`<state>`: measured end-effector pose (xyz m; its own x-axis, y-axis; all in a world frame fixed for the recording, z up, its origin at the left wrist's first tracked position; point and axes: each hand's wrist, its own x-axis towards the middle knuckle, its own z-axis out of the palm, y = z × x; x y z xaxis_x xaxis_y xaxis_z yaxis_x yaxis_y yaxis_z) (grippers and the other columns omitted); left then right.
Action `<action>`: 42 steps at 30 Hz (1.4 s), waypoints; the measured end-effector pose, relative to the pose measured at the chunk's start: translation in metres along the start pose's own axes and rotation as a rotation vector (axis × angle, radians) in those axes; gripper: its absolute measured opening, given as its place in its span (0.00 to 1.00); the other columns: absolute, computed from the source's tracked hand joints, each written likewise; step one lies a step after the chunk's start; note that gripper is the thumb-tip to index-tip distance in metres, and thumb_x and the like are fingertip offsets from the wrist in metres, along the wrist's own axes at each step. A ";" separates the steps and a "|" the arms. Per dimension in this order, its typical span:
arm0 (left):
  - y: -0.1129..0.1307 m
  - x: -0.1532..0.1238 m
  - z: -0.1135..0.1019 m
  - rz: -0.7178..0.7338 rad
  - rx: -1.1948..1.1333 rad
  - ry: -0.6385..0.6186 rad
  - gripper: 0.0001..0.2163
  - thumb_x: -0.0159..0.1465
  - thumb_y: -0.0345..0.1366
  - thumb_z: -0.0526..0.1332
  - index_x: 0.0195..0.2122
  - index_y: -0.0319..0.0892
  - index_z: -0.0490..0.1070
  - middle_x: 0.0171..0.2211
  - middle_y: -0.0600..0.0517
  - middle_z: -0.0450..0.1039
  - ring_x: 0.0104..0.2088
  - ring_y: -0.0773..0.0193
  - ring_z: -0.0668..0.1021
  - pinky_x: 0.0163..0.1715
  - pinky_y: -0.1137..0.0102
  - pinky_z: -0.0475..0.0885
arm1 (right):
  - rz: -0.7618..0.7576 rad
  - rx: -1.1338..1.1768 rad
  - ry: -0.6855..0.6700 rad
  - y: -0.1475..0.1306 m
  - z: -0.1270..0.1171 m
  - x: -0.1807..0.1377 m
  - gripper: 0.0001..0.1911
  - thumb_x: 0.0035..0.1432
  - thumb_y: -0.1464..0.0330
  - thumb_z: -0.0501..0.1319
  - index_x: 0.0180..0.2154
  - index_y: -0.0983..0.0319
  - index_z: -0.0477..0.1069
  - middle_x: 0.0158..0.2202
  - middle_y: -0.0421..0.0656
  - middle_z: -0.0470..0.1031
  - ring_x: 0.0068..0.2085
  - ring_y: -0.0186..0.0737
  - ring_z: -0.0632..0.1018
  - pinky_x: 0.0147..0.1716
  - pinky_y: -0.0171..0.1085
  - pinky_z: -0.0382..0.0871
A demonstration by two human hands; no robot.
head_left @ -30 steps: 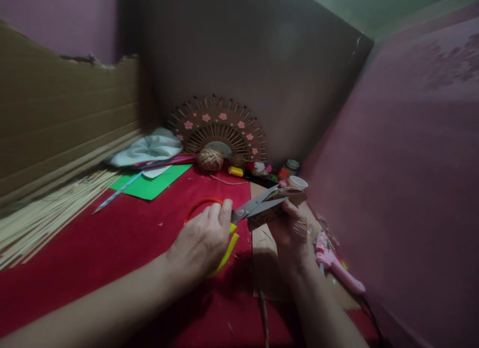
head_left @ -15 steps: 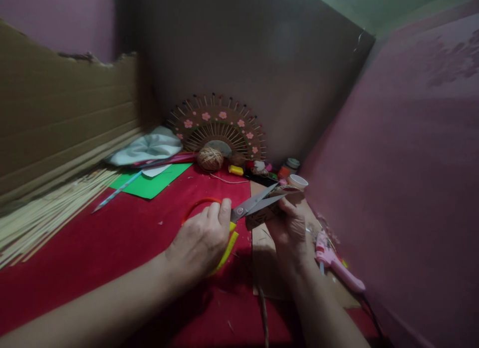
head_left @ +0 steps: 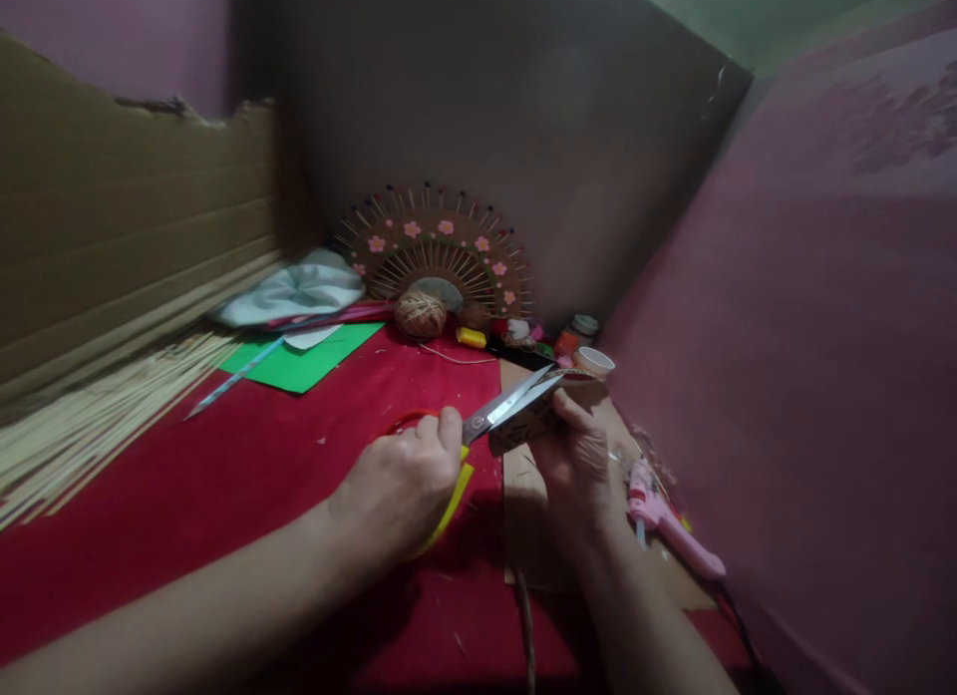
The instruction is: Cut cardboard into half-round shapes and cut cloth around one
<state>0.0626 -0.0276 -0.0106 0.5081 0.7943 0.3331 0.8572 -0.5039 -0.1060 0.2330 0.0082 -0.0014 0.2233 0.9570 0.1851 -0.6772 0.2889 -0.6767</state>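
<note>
My left hand (head_left: 400, 486) is closed round the orange and yellow handles of a pair of scissors (head_left: 502, 408), whose metal blades point up and to the right. My right hand (head_left: 579, 456) pinches a small brown cardboard piece (head_left: 532, 421) with a patterned face, held above a flat cardboard sheet (head_left: 527, 521). The scissor blades lie nearly closed against the upper edge of that piece. Both forearms reach in over the red cloth (head_left: 224, 496).
A pink glue gun (head_left: 665, 521) lies right of my right hand. Behind are a decorated stick fan (head_left: 438, 251), a twine ball (head_left: 420, 314), small pots and a white cup (head_left: 594, 361), green paper (head_left: 306, 361), white cloth (head_left: 299, 291). Bamboo sticks (head_left: 90, 416) and cardboard (head_left: 112, 226) line the left.
The scissor blades have closed from a wider gap to nearly together on the cardboard piece, and my left hand has squeezed the handles, hiding most of the orange loop.
</note>
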 end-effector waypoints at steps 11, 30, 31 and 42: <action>-0.014 0.007 -0.010 -0.078 -0.102 -0.168 0.08 0.60 0.28 0.46 0.37 0.36 0.62 0.22 0.48 0.69 0.24 0.55 0.77 0.22 0.66 0.69 | -0.005 0.017 -0.010 -0.001 -0.002 0.004 0.13 0.39 0.78 0.61 0.29 0.58 0.72 0.29 0.34 0.78 0.32 0.33 0.76 0.39 0.37 0.69; -0.012 0.008 0.006 -0.080 -0.487 0.048 0.14 0.61 0.31 0.45 0.49 0.35 0.55 0.36 0.43 0.69 0.38 0.56 0.75 0.36 0.62 0.71 | 0.128 0.190 -0.059 -0.002 -0.014 0.009 0.12 0.41 0.76 0.64 0.31 0.58 0.74 0.28 0.36 0.79 0.32 0.34 0.78 0.40 0.36 0.71; -0.012 0.008 0.007 -0.077 -0.454 0.041 0.14 0.62 0.31 0.45 0.49 0.35 0.55 0.37 0.43 0.69 0.37 0.56 0.75 0.36 0.61 0.71 | 0.130 0.198 -0.071 -0.002 -0.015 0.010 0.11 0.41 0.76 0.64 0.31 0.58 0.74 0.28 0.36 0.79 0.32 0.34 0.78 0.41 0.36 0.71; -0.011 0.004 0.012 0.021 -0.241 0.109 0.15 0.63 0.33 0.44 0.49 0.35 0.57 0.34 0.45 0.70 0.30 0.58 0.76 0.24 0.67 0.69 | 0.117 0.271 -0.073 -0.004 -0.014 0.011 0.09 0.43 0.77 0.61 0.28 0.59 0.75 0.27 0.36 0.79 0.31 0.33 0.78 0.39 0.34 0.73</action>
<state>0.0561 -0.0146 -0.0192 0.5026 0.7481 0.4333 0.7953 -0.5966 0.1075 0.2480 0.0172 -0.0066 0.0888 0.9806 0.1745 -0.8601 0.1638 -0.4831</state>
